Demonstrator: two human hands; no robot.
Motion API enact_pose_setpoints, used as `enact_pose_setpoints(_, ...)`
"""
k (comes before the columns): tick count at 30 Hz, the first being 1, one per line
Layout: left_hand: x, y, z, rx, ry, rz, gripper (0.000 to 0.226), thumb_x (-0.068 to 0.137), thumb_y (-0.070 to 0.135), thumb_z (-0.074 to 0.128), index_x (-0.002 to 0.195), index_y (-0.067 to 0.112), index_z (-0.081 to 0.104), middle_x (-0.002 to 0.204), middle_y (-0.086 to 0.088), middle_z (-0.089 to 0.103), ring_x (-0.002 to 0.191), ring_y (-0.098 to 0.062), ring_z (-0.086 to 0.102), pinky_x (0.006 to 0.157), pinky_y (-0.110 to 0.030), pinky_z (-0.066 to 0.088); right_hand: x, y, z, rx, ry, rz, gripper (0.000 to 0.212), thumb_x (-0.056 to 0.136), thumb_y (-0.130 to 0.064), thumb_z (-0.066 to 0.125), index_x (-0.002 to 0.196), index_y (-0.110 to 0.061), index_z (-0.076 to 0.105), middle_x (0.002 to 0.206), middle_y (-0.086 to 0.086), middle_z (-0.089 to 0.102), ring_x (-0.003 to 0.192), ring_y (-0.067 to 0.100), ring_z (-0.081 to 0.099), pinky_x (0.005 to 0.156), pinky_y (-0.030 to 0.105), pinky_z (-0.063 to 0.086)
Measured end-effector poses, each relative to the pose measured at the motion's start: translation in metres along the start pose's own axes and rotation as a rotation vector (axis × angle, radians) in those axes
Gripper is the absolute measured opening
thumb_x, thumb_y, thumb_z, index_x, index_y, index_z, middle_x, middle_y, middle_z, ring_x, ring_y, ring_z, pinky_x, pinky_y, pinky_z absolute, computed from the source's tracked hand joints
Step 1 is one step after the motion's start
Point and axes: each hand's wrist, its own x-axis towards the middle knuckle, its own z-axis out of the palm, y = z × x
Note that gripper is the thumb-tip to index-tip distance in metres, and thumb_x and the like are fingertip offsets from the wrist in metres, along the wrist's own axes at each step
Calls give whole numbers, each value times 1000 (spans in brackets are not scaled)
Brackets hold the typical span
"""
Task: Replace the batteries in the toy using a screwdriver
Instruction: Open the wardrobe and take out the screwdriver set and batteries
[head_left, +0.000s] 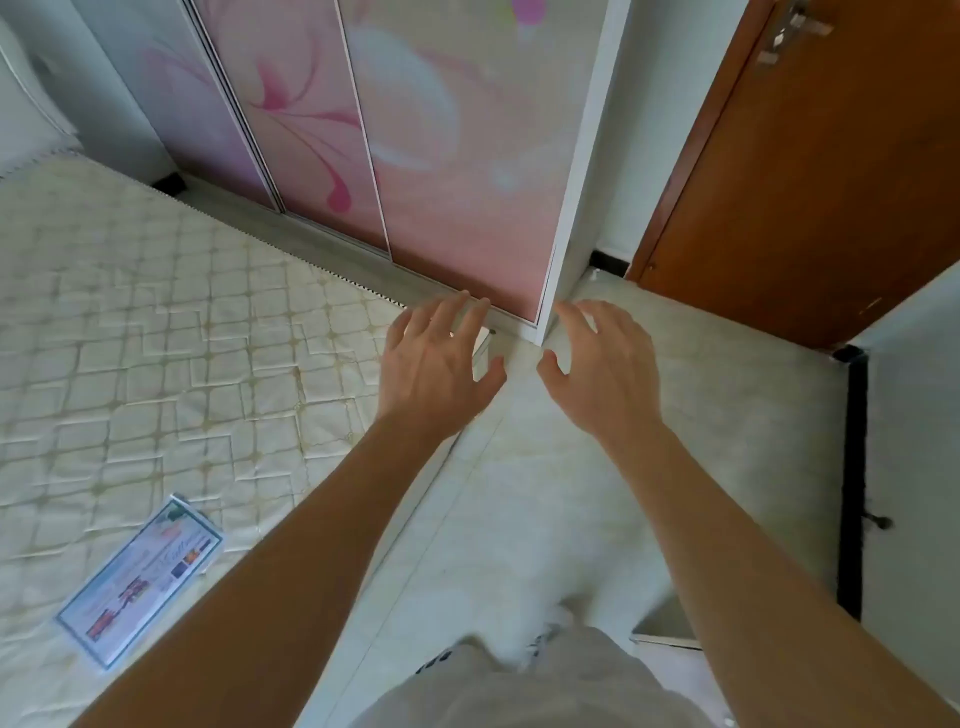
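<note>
A person stands at the corner of a bed with both bare arms stretched forward, seen from a head-worn camera looking down. The left hand (436, 364) hangs palm-down over the far right corner of the quilted mattress (156, 322), its fingers (447, 317) spread and slightly bent, holding nothing. The right hand (602, 364) hovers just beside it over the pale tiled floor (545, 493), also palm-down, fingers loosely fanned and gripping nothing. The two thumbs point toward each other with a clear gap between them, and neither hand touches a surface as far as the view shows.

Beyond the fingertips stands a wardrobe (441, 156) with pink floral sliding doors, all drawn closed, so its contents are hidden. A small pale object (483, 343) sits at the foot of the wardrobe, partly hidden behind the left hand and too unclear to name. A printed sheet in a clear sleeve (140, 577) lies flat on the near left part of the mattress, well apart from both hands. At far right, a brown wooden door (810, 171) with a metal handle (789, 36) stands open. Grey shorts (519, 686) fill the near edge of the view. The toy and the screwdriver do not show in this view.
</note>
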Motion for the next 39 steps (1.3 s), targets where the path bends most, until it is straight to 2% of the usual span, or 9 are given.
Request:
enact_pose_setpoints(8, 43, -4, 33, 21, -9, 19, 59, 90, 51, 48, 138, 18, 54, 140, -6, 58, 127, -28, 54, 107, -47, 40, 39, 26, 29, 28, 17, -14, 50, 89, -41, 49, 132, -17, 58, 126, 10, 65, 117, 27, 60, 94, 41, 51)
enact_pose_setpoints(13, 93, 5, 63, 49, -53, 13, 60, 90, 52, 45, 138, 19, 53, 141, -6, 58, 127, -27, 54, 107, -47, 41, 87, 60, 54, 24, -21, -11, 49, 90, -40, 55, 133, -18, 56, 129, 9, 63, 118, 26, 59, 95, 39, 51)
enact_pose_setpoints(18, 161, 27, 92, 57, -74, 30, 59, 88, 52, 51, 137, 20, 54, 141, -6, 58, 128, -30, 54, 105, -48, 43, 149, 107, 64, 35, -27, -1, 50, 90, -40, 57, 135, -19, 55, 131, 9, 63, 120, 26, 59, 97, 39, 50)
enact_pose_setpoints(22, 215, 47, 110, 37, -16, 6, 55, 86, 48, 56, 133, 19, 57, 137, -4, 60, 126, -29, 56, 104, -48, 45, 199, 150, 66, 36, -25, -22, 49, 90, -38, 53, 133, -16, 57, 129, 11, 63, 119, 28, 59, 97, 43, 51)
enact_pose_setpoints(28, 273, 63, 141, 11, 39, -6, 50, 84, 44, 59, 127, 18, 62, 132, -3, 64, 122, -28, 58, 102, -46, 45, 251, 193, 80, 33, -17, -46, 49, 87, -36, 60, 131, -14, 59, 124, 12, 65, 114, 29, 61, 93, 43, 52)
enact_pose_setpoints(35, 325, 50, 175, 28, -19, -53, 54, 84, 47, 54, 130, 19, 60, 134, -4, 63, 125, -30, 57, 105, -48, 44, 309, 212, 108, 38, -49, -65, 51, 85, -36, 65, 132, -15, 60, 124, 12, 66, 115, 29, 61, 93, 42, 52)
enact_pose_setpoints(39, 359, 32, 198, 26, -37, -75, 56, 85, 49, 51, 131, 19, 59, 135, -4, 62, 125, -30, 56, 105, -48, 43, 349, 216, 131, 53, -78, -74, 51, 87, -37, 58, 134, -17, 57, 127, 10, 63, 117, 28, 59, 93, 44, 51)
